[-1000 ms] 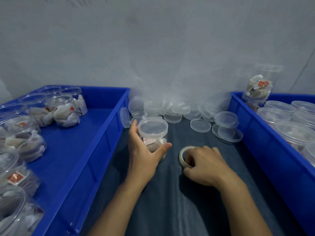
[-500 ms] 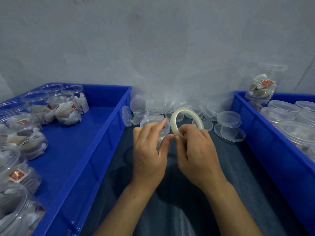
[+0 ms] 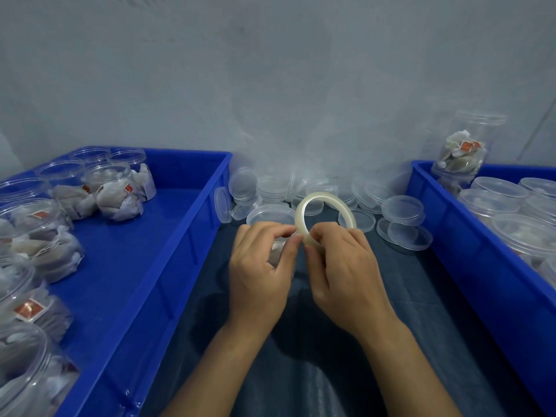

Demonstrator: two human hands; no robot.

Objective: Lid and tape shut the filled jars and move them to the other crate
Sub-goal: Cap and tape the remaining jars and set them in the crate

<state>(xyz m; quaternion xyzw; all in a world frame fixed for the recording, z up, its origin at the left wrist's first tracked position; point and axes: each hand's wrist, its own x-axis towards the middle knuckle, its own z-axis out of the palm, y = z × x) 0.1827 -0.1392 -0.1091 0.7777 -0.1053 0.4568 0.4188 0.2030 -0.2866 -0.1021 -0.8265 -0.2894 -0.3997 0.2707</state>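
While we hold: right hand pinches tape roll; left hand picks at its edge.
Jar: lidded, centre, behind hands.
Risk: tape end tears, or knuckles tip jar.

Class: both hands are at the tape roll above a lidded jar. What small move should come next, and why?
Probably peel a strip free: the right hand holds the tape roll, the left hand pinches at its edge, and the lidded jar shows no tape yet.
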